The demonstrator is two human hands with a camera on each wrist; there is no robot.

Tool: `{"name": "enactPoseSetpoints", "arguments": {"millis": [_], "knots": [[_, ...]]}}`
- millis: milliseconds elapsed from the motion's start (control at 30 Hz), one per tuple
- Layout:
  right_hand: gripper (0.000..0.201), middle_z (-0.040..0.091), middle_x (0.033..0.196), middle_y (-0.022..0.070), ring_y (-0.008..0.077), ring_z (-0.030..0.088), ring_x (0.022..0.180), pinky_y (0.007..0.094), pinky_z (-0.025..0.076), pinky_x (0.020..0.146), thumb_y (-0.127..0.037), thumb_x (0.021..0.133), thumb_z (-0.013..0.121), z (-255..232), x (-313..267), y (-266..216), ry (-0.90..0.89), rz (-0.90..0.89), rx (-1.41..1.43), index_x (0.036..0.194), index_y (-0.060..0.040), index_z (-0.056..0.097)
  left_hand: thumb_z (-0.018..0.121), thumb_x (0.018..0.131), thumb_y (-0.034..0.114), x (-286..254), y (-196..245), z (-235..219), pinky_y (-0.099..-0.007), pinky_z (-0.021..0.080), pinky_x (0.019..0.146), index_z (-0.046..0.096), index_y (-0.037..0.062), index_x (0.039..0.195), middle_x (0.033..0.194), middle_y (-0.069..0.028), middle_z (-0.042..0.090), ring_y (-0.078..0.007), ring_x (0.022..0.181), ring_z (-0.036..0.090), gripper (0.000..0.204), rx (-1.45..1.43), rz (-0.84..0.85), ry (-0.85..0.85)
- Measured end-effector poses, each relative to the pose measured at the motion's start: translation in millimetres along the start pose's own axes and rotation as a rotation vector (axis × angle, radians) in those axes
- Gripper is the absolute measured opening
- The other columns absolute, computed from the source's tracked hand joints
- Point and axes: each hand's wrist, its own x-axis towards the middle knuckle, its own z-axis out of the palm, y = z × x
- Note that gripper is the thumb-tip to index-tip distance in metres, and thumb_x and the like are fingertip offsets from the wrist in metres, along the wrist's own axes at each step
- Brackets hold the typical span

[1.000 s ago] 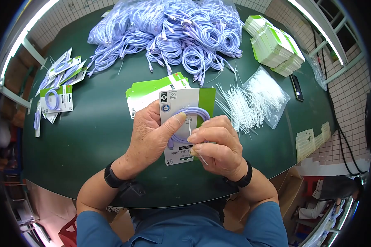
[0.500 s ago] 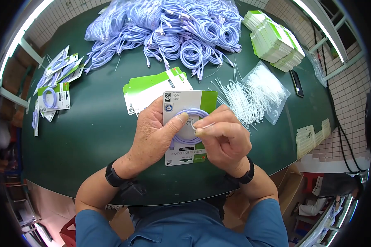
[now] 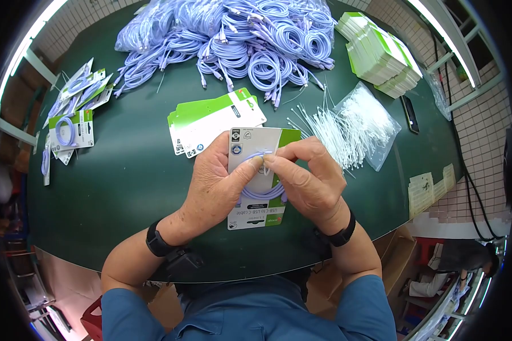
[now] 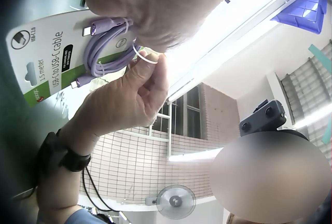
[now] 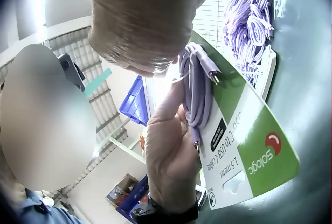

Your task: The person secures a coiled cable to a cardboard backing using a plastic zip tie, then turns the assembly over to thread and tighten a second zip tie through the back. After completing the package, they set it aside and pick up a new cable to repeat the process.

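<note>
Near the table's front, my left hand (image 3: 216,184) holds a white and green cable card (image 3: 255,218) upright, its thumb pressing a coiled lilac USB-C cable (image 3: 263,195) against the printed face. My right hand (image 3: 314,177) pinches a thin white cable tie (image 4: 143,56) at the top of the coil, its fingertips right by the left thumb. In the left wrist view the tie loops out from the coil to the right fingertips. Both cable plugs (image 5: 213,76) hang over the card in the right wrist view.
Loose cards (image 3: 216,122) lie just behind my hands. Beyond is a large heap of lilac cables (image 3: 250,45). To the right are a bag of white cable ties (image 3: 372,128), stacked cards (image 3: 375,54) and a phone (image 3: 409,115). Cards with cables (image 3: 74,133) lie at left.
My right hand has moved from the lower part of the coil up to the left thumb, drawing the cable tie with it. My left hand keeps its grip on the card.
</note>
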Motion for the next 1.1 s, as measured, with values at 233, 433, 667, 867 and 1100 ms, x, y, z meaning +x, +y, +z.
{"name": "enactPoseSetpoints", "arguments": {"millis": [233,433,667,867,1100], "knots": [[0.038,0.075,0.102,0.0092,0.0223,0.068,0.079,0.0302,0.054,0.064,0.009,0.074,0.086,-2.5,-3.1,-2.9,0.039,-0.046,-0.019,0.108,-0.0065,0.079,0.063,0.104,0.003,-1.4,6.1,0.4,-0.0309,0.060,0.091,0.059,-0.0025,0.134,0.120,-0.0119,0.074,-0.0140,0.106,0.071,0.030,-0.034,0.012,-0.006],[0.039,0.075,0.101,0.0085,0.0223,0.067,0.079,0.0304,0.053,0.063,0.007,0.076,0.087,-2.1,-0.6,-5.4,0.067,-0.039,-0.036,0.110,-0.0076,0.078,0.063,0.103,0.003,-1.8,7.5,0.2,-0.0304,0.060,0.090,0.059,-0.0028,0.132,0.119,-0.0120,0.074,-0.0136,0.105,0.071,0.029,-0.025,0.028,0.001],[0.035,0.076,0.099,0.0077,0.0217,0.066,0.077,0.0304,0.051,0.062,0.007,0.079,0.086,-0.9,1.5,-3.8,0.060,-0.036,-0.070,0.108,-0.0084,0.077,0.065,0.103,0.003,-1.7,7.4,0.5,-0.0299,0.060,0.089,0.060,-0.0032,0.128,0.117,-0.0118,0.075,-0.0130,0.103,0.071,0.027,0.010,0.038,0.012],[0.034,0.076,0.097,0.0072,0.0213,0.065,0.076,0.0306,0.050,0.062,0.008,0.080,0.085,0.9,1.4,-2.4,0.078,-0.013,-0.026,0.108,-0.0085,0.076,0.066,0.102,0.004,-1.1,2.6,-0.4,-0.0299,0.060,0.088,0.061,-0.0036,0.126,0.115,-0.0115,0.075,-0.0127,0.101,0.071,0.026,0.041,0.056,0.021],[0.034,0.076,0.096,0.0066,0.0210,0.064,0.075,0.0306,0.049,0.061,0.007,0.080,0.084,0.2,2.4,-2.0,0.091,-0.001,0.013,0.109,-0.0090,0.076,0.068,0.101,0.005,-1.7,3.8,-0.7,-0.0300,0.060,0.087,0.062,-0.0031,0.125,0.113,-0.0110,0.076,-0.0125,0.100,0.071,0.026,0.062,0.069,0.020]]}}
